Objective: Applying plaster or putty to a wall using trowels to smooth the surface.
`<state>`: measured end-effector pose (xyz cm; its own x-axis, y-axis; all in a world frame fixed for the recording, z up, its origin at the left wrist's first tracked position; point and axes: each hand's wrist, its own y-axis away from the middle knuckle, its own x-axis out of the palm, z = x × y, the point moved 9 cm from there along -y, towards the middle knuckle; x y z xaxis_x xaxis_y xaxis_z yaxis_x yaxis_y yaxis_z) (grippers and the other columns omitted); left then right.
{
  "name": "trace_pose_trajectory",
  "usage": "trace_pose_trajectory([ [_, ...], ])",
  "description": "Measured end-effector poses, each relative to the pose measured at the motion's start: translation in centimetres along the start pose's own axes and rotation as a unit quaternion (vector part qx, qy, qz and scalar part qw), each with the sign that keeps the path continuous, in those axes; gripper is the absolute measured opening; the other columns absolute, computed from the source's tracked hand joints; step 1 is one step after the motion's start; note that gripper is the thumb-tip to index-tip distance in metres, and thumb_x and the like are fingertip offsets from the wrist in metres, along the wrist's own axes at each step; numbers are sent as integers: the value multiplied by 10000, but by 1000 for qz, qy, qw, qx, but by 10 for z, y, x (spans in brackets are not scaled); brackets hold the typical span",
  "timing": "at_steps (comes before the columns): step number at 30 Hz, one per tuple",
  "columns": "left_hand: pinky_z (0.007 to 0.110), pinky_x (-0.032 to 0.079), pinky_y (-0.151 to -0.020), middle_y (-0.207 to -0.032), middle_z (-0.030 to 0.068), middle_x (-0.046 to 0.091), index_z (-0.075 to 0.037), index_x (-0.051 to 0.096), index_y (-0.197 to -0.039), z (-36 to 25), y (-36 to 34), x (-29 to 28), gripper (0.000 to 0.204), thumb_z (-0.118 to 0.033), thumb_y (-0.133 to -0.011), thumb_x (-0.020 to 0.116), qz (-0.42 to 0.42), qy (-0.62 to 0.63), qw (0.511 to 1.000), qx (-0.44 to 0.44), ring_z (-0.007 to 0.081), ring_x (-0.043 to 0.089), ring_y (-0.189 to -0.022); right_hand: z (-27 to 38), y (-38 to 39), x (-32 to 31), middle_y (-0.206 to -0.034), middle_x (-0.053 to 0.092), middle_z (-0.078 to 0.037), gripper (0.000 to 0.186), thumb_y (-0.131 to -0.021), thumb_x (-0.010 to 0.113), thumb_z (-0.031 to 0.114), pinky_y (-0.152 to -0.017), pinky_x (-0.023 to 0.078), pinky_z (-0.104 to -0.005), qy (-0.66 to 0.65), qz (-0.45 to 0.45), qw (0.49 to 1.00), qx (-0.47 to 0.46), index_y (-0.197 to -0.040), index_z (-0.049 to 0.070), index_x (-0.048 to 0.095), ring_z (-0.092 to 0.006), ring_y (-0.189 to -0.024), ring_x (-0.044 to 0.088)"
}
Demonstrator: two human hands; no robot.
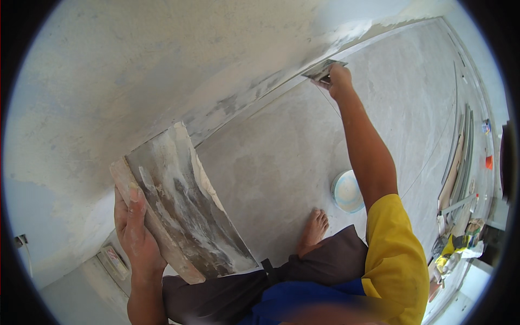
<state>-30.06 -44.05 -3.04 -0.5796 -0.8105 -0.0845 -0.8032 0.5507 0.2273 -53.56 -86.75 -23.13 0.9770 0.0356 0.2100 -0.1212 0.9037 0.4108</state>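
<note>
My left hand (137,234) is closed on the wooden edge of a wide putty board (181,200), its thumb on top and its fingers hidden behind. White putty smears the board's dark metal face, with a thicker ridge of it along the far edge. Stretched far forward, my right hand (339,80) grips a flat metal trowel (320,69). The trowel is at the foot of the plastered wall (157,76), close to where it meets the floor. Patchy, damp-looking filler marks that wall.
A round bucket (348,191) with pale contents stands on the grey floor (260,157), by my bare foot (313,230). Long metal strips (465,146) and assorted bags (457,246) lie along the right side. A wall socket (20,240) shows at far left.
</note>
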Motion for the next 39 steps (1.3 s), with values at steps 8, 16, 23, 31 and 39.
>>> trace_pose_trajectory([
  [8, 265, 415, -888, -1188, 124, 525, 60, 316, -1358, 7, 0, -6, 503, -217, -957, 445, -6, -13, 1000, -16, 137, 525, -1026, 11, -12, 26, -1004, 585, -231, 286, -865, 404, 44, -640, 606, -460, 12, 20, 1000, 10, -1088, -112, 494, -357, -802, 641],
  [16, 265, 366, -945, -1224, 136, 499, 76, 282, -1375, -4, 4, -9, 551, -247, -960, 448, -18, -49, 999, 10, 147, 492, -1086, 106, 17, 3, -1094, 498, -249, 311, -871, 361, 30, -852, 526, -527, -30, 42, 995, -88, -1127, -141, 400, -372, -943, 574],
  [23, 281, 287, -1018, -1303, 165, 427, 107, 208, -1390, -6, 5, -14, 620, -254, -954, 461, -28, -75, 996, 38, 176, 417, -1187, -30, 19, 19, -988, 568, -211, 302, -832, 378, 54, -717, 579, -485, 43, 33, 998, 40, -1083, -89, 468, -341, -858, 618],
  [31, 279, 294, -1015, -1301, 170, 423, 128, 183, -1387, -11, 5, -11, 655, -251, -945, 484, -21, -50, 997, 59, 173, 415, -1185, 81, 62, 70, -1098, 501, -289, 282, -874, 383, 15, -854, 536, -527, -14, 85, 995, -51, -1076, -178, 422, -406, -988, 548],
  [39, 261, 324, -976, -1261, 153, 443, 133, 195, -1378, -22, 5, -5, 661, -250, -942, 510, -13, -55, 995, 80, 149, 433, -1131, 88, 80, 38, -1088, 480, -228, 326, -861, 418, 66, -802, 549, -499, 3, 58, 994, -94, -1122, -129, 402, -345, -1007, 541],
])
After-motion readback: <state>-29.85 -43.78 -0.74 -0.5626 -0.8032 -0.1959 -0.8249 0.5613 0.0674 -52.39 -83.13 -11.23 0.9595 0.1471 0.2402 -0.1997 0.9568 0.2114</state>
